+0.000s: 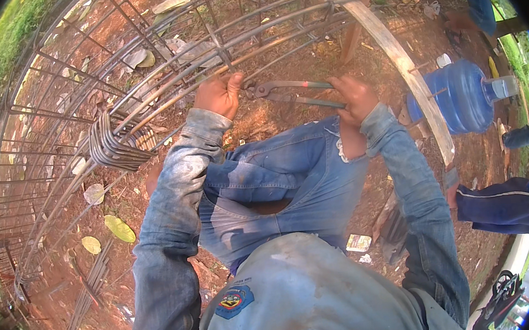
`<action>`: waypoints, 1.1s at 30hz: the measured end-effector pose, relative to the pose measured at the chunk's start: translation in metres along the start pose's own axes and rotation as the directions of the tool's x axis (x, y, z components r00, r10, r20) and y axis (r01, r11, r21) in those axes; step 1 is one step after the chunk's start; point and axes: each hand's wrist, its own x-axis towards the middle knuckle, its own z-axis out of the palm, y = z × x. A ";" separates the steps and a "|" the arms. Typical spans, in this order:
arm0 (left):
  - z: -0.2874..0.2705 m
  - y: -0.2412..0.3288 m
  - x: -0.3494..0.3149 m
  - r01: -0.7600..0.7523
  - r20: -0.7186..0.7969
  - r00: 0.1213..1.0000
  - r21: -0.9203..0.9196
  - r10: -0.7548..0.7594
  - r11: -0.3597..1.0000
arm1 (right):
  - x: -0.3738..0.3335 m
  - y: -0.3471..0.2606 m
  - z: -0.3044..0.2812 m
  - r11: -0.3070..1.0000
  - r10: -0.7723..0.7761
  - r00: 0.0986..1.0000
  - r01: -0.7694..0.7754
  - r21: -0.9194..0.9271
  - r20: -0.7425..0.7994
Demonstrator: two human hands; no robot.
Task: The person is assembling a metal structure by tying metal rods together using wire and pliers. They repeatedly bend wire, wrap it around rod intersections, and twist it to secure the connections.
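My right hand (354, 99) is wrapped round the handles of a pair of pincers (279, 88), whose grips are partly red and dark green. The handles stand somewhat apart, and the pincer head points left, close beside my left hand (217, 97). That hand is closed with the thumb on top, just below the long steel bars (194, 76) of a rebar cage. What its fingers pinch is too small to make out. A thin crossing bar comes down to the long bars just above it. Left of my hands, a bundle of bent steel stirrups (114, 143) hangs round the bars.
A pale wooden plank (387, 42) slants down on the right, with a blue water jug (464, 97) behind it. Loose rods (87, 290) and leaves lie on the reddish ground. Other people's legs (507, 201) show at the right. Rebar mesh (38, 163) curves along the left.
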 end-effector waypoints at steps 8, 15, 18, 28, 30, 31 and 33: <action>-0.010 0.003 0.003 -0.019 -0.001 1.000 0.014 0.019 1.000 | -0.014 -0.043 0.005 0.966 0.227 0.973 -0.231 0.117 0.044; 0.000 -0.001 0.000 -0.030 -0.050 0.998 0.026 0.032 0.999 | -0.056 -0.115 0.042 -0.364 -0.003 0.623 -0.730 0.579 0.783; -0.004 0.005 -0.004 0.014 -0.041 0.999 -0.008 -0.014 1.000 | -0.067 -0.152 0.070 -0.810 -0.307 0.744 -0.532 0.248 0.593; 0.015 0.046 -0.060 -0.215 -0.501 0.841 0.040 0.206 0.976 | -0.064 -0.145 0.094 -0.775 -0.217 0.798 -0.491 0.397 0.563; 0.059 0.016 -0.104 -0.059 -0.431 0.853 -0.639 -0.294 0.767 | -0.058 -0.144 0.112 -0.754 -0.236 0.817 -0.496 0.432 0.526; 0.061 0.004 -0.121 0.164 -0.184 0.888 -0.728 -0.420 0.666 | -0.057 -0.147 0.119 -0.757 -0.256 0.789 -0.523 0.392 0.558; 0.058 -0.010 -0.122 0.521 0.435 0.801 -0.845 -0.412 0.120 | -0.047 -0.154 0.120 -0.733 -0.220 0.812 -0.503 0.458 0.541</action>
